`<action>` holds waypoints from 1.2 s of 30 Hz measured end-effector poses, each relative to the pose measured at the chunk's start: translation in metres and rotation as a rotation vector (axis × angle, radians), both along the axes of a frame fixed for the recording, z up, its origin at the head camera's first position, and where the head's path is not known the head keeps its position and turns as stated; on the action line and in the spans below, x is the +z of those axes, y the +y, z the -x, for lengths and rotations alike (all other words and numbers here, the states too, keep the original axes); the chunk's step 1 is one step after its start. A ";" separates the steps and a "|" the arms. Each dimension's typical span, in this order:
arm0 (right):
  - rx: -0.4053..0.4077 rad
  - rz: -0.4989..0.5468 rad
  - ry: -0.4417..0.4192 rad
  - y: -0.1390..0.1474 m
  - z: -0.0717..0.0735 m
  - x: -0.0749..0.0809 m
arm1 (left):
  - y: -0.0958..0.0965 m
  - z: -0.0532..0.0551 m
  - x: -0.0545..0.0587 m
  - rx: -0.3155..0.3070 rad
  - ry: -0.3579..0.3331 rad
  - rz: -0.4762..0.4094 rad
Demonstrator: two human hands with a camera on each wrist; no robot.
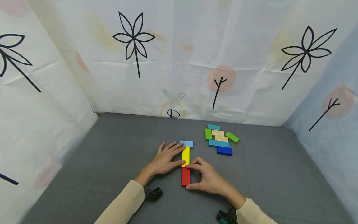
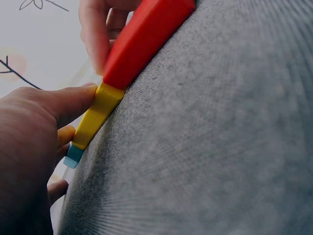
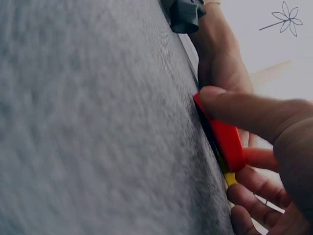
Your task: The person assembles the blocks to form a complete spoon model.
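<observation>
A red block (image 1: 185, 177), a yellow block (image 1: 185, 156) and a light blue block (image 1: 186, 143) form a line on the grey cloth; the light blue one lies crosswise at the far end. My right hand (image 1: 208, 179) pinches the red block lengthwise, thumb at its near end and index finger at its far end. Fairly straight and spread, the fingers of my left hand (image 1: 167, 159) rest over the yellow block, thumb near its close end, index fingertip by the light blue block. In the left wrist view, red and yellow ends meet. A dark strip shows under the red block in the right wrist view.
Right of the line lies a group of flat blocks: teal (image 1: 218, 143), dark blue (image 1: 224, 151), green (image 1: 232, 137) and plain wood (image 1: 221, 138). A patterned white curtain (image 1: 190, 93) borders the grey table surface (image 1: 126, 140) at the back and sides.
</observation>
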State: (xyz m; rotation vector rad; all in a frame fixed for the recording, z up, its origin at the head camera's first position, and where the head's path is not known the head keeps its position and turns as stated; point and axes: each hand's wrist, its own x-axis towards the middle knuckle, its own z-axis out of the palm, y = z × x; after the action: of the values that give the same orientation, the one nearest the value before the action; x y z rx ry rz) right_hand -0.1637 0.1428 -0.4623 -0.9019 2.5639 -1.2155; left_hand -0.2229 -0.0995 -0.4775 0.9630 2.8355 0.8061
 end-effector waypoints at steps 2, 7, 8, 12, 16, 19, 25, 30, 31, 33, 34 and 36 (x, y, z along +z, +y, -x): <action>-0.008 0.006 0.001 -0.001 -0.001 -0.001 | 0.000 0.000 0.000 0.000 -0.002 -0.001; -0.036 -0.039 0.045 -0.003 -0.004 -0.002 | -0.001 -0.001 0.002 -0.004 -0.010 -0.010; -0.038 -0.052 0.054 -0.004 -0.005 -0.002 | -0.001 -0.002 0.002 -0.004 -0.011 -0.010; -0.042 -0.087 0.083 -0.005 -0.006 -0.002 | 0.000 -0.002 0.001 -0.002 -0.015 -0.006; -0.041 -0.098 0.093 -0.005 -0.006 -0.001 | 0.000 -0.001 0.001 0.004 -0.023 0.000; -0.039 -0.106 0.092 -0.005 -0.006 -0.001 | 0.000 -0.001 0.000 0.004 -0.024 0.004; -0.041 -0.128 0.088 -0.005 -0.006 0.000 | -0.001 0.000 0.000 0.001 -0.012 0.003; -0.014 -0.094 0.070 0.002 -0.001 0.006 | -0.001 0.000 -0.002 -0.006 0.004 0.005; -0.013 -0.081 0.065 0.005 0.001 0.008 | -0.001 0.000 -0.002 -0.008 0.005 0.007; -0.035 -0.062 0.072 0.015 0.008 0.014 | -0.002 -0.001 -0.002 -0.012 0.004 0.012; -0.060 -0.063 0.091 0.022 0.011 0.016 | -0.002 -0.001 -0.002 -0.013 0.004 0.013; -0.134 -0.088 0.155 0.036 0.019 0.019 | -0.002 -0.001 -0.002 -0.012 0.004 0.019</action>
State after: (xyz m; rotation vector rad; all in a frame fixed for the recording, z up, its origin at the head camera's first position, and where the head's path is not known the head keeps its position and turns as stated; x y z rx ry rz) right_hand -0.1826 0.1792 -0.4428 -0.8496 2.8168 -1.0955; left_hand -0.2216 -0.1014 -0.4798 0.9797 2.8323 0.7759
